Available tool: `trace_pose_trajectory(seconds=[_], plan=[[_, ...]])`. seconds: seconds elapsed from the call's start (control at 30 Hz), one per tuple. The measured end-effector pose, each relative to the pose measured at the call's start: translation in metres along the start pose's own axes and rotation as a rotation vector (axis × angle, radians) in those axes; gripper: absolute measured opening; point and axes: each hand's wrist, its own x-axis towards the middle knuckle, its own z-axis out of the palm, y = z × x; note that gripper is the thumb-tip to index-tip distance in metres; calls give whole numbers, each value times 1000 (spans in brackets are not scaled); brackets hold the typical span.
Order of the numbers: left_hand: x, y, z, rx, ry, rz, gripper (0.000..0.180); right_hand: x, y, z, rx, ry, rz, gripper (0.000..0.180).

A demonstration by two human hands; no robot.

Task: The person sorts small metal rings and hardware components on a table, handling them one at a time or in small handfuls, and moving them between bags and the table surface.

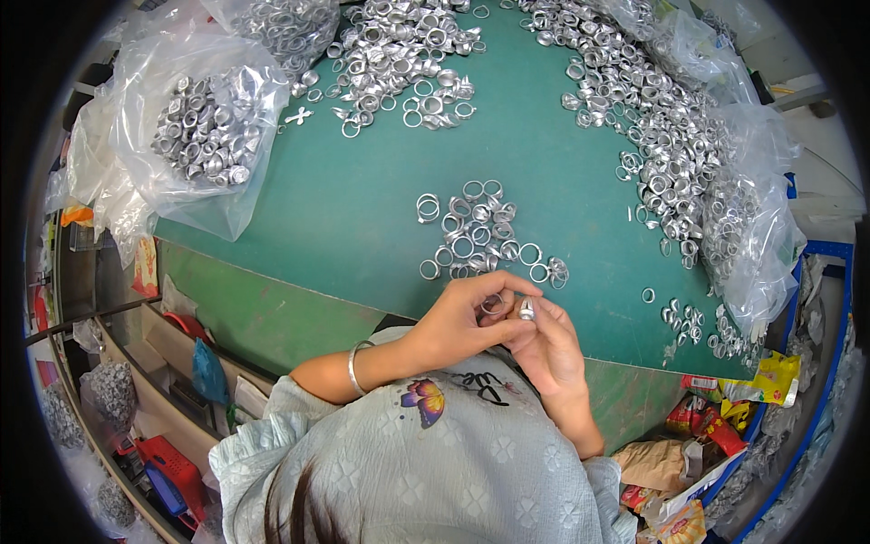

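Both hands meet just above the near edge of a green table. My left hand pinches a small silver metal ring between thumb and fingers; a thin silver bangle sits on that wrist. My right hand holds another silver ring at its fingertips, touching the left hand's fingers. Right beyond the hands lies a small cluster of loose silver rings on the table.
Large heaps of silver rings spread across the far side and the right side. Clear plastic bags of rings lie at the left and right. Snack wrappers and bins crowd the lower right; red items sit lower left.
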Motion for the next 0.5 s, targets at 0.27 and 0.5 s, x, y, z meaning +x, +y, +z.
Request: trace_pose_trajectory(seconds=[0.27,0.5], plan=[[-4,-1,-8,-32,61,-67,20,0,-29,-11,-1337,405,-681,23],[-3,-4,-7,-20,29,16,22,18,-38,-24,-1787,377,-848,30]])
